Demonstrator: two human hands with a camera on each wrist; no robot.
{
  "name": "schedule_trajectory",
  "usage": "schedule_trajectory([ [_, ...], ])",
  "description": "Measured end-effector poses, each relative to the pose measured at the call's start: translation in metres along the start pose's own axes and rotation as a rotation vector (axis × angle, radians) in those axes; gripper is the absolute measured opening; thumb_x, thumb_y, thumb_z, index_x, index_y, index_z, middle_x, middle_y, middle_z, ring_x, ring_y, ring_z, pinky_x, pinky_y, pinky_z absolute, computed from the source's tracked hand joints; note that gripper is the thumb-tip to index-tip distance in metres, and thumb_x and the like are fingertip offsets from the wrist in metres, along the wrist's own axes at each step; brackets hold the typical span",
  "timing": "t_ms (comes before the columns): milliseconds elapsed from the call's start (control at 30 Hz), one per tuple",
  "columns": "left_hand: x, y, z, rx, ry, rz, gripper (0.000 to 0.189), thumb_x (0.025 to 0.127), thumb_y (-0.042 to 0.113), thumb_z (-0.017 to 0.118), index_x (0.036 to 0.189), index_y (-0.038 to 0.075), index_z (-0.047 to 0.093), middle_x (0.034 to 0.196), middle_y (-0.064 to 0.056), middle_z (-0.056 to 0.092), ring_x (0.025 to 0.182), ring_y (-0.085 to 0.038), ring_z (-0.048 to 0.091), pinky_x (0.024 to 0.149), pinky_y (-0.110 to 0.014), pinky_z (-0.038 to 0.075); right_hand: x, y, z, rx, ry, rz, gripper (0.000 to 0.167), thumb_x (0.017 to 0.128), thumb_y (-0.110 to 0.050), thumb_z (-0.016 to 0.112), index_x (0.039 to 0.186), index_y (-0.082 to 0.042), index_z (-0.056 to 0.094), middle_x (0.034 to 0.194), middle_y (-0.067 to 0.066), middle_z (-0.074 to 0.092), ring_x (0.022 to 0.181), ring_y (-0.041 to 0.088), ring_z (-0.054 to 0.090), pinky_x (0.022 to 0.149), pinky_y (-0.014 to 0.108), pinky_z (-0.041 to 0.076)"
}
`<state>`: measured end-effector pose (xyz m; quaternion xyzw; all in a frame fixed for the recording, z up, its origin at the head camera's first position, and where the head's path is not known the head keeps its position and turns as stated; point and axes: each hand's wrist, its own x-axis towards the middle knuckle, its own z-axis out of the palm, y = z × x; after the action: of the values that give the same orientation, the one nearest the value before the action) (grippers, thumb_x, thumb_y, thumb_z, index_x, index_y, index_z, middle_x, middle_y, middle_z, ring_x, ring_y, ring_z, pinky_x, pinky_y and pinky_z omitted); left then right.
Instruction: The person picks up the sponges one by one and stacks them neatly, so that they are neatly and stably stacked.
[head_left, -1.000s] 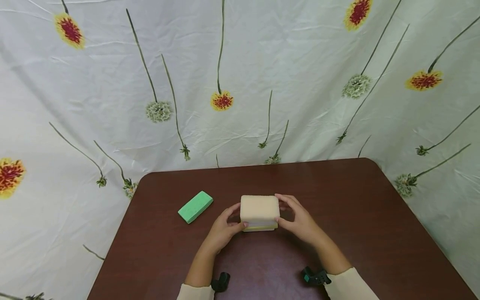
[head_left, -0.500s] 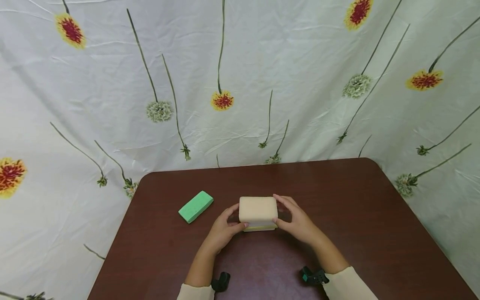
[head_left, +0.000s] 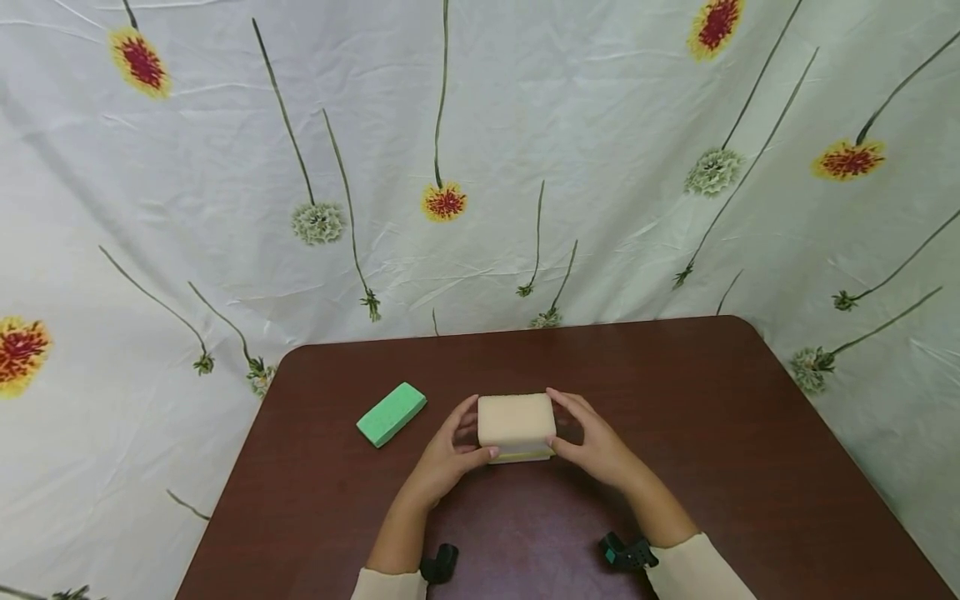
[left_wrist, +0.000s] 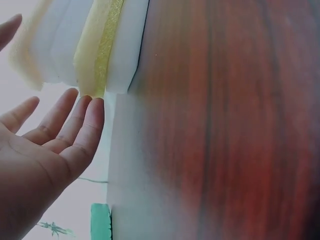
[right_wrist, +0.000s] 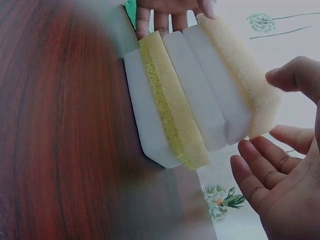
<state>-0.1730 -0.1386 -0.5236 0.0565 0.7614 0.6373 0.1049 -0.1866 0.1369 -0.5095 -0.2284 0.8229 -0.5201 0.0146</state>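
Note:
A cream sponge (head_left: 516, 422) tops a stack of several blocks in front of me. Below it, the right wrist view shows two white blocks (right_wrist: 200, 90), a yellow sponge (right_wrist: 177, 95) with a coarse layer, and a white block (right_wrist: 147, 107) at the bottom. My right hand (head_left: 600, 446) holds the cream sponge at its right end, thumb in front and fingers behind. At the left side, my left hand (head_left: 441, 462) touches the stack, its thumb on the front and its fingers (left_wrist: 92, 125) extended by the yellow sponge. Their far sides are hidden.
A green sponge (head_left: 392, 414) lies at an angle on the dark brown table (head_left: 660, 375), left of the stack. Behind the table hangs a white cloth (head_left: 495, 108) printed with flowers.
The cream sponge and my right hand have shifted slightly left since a second ago. My left fingers have spread a little away from the top sponge's side. The green sponge has stayed put.

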Motion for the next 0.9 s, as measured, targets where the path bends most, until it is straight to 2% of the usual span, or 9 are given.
schedule_trajectory([
  [100,-0.0007,0.0007,-0.002,-0.018,-0.004,0.01,0.088,0.084,0.027,0.083,0.156,0.035,0.033,0.151,-0.007,0.047,0.138,-0.028,0.048,0.104,-0.044,0.047,-0.0005,-0.0006,-0.0004,0.015,-0.006,0.016,0.075,0.091,-0.022,0.077,0.156,-0.022,0.039,0.15,0.009,0.048,0.129,0.028,0.053,0.106,0.04,0.048],
  [200,-0.0011,0.0016,-0.0036,-0.054,-0.011,0.017,0.084,0.086,0.024,0.081,0.155,0.036,0.035,0.151,-0.008,0.046,0.132,-0.032,0.053,0.099,-0.041,0.051,-0.0002,-0.0013,-0.0004,0.035,-0.008,0.034,0.074,0.092,-0.025,0.077,0.156,-0.026,0.039,0.15,0.007,0.047,0.132,0.027,0.051,0.106,0.036,0.047],
  [333,-0.0011,0.0025,-0.0038,-0.094,-0.023,0.029,0.078,0.089,0.019,0.079,0.155,0.032,0.039,0.15,-0.011,0.047,0.127,-0.036,0.057,0.092,-0.036,0.056,0.0007,-0.0005,0.0006,0.047,-0.001,0.018,0.071,0.093,-0.024,0.075,0.155,-0.023,0.04,0.15,0.008,0.047,0.134,0.028,0.051,0.106,0.034,0.047],
  [500,0.0001,0.0013,-0.0026,-0.103,-0.012,0.048,0.076,0.089,0.015,0.078,0.156,0.019,0.04,0.147,-0.013,0.051,0.133,-0.035,0.052,0.091,-0.031,0.055,0.0004,0.002,0.0018,0.049,0.005,-0.002,0.067,0.094,-0.022,0.074,0.154,-0.02,0.042,0.151,0.011,0.047,0.134,0.03,0.05,0.106,0.038,0.048],
  [767,0.0009,0.0012,-0.0013,-0.082,0.009,0.04,0.076,0.088,0.017,0.079,0.155,0.019,0.042,0.145,-0.011,0.054,0.135,-0.032,0.051,0.094,-0.035,0.054,0.0001,0.0033,0.0018,0.06,0.001,0.012,0.066,0.094,-0.021,0.074,0.152,-0.02,0.044,0.149,0.012,0.048,0.134,0.031,0.05,0.107,0.051,0.046],
  [900,0.0006,0.0012,-0.001,-0.078,0.01,0.034,0.076,0.089,0.017,0.079,0.155,0.02,0.042,0.145,-0.011,0.054,0.134,-0.032,0.051,0.095,-0.037,0.055,0.0015,0.0013,0.0016,0.058,-0.001,0.026,0.065,0.093,-0.021,0.074,0.151,-0.021,0.045,0.147,0.012,0.05,0.133,0.03,0.051,0.107,0.052,0.046],
])
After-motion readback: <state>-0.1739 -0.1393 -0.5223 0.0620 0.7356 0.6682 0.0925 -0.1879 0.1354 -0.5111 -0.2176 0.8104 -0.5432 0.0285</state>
